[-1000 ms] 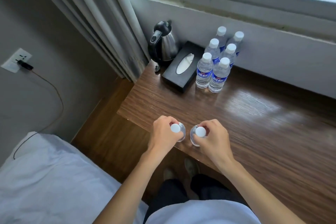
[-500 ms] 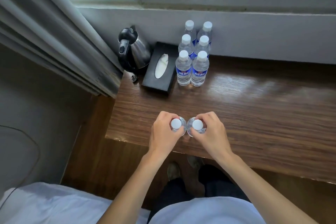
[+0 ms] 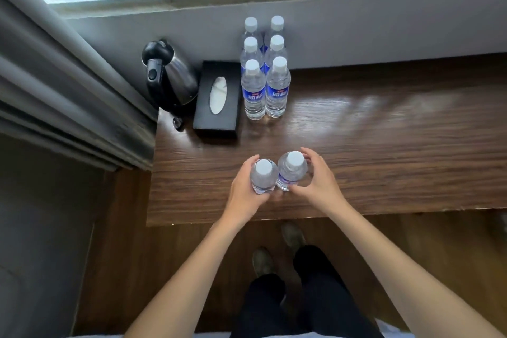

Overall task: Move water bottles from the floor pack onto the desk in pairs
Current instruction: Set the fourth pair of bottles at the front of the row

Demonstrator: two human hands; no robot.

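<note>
A dark wooden desk (image 3: 384, 145) fills the middle of the view, with a window wall behind it. At its back left a kettle (image 3: 171, 77) and a black tissue box (image 3: 216, 99) are set, and just beside the box six water bottles (image 3: 264, 68) are lined up in three pairs. Nearer the front edge, two more bottles are held upright, touching each other. The left bottle (image 3: 264, 177) is wrapped by the curled left hand (image 3: 244, 189); the right bottle (image 3: 292, 170) is cupped more loosely by the right hand (image 3: 318, 181), its fingers spread around the body. The floor pack is not in view. The pair is judged best slid forward together, bases flat, until it stands just before the nearest pair, and only then released.
</note>
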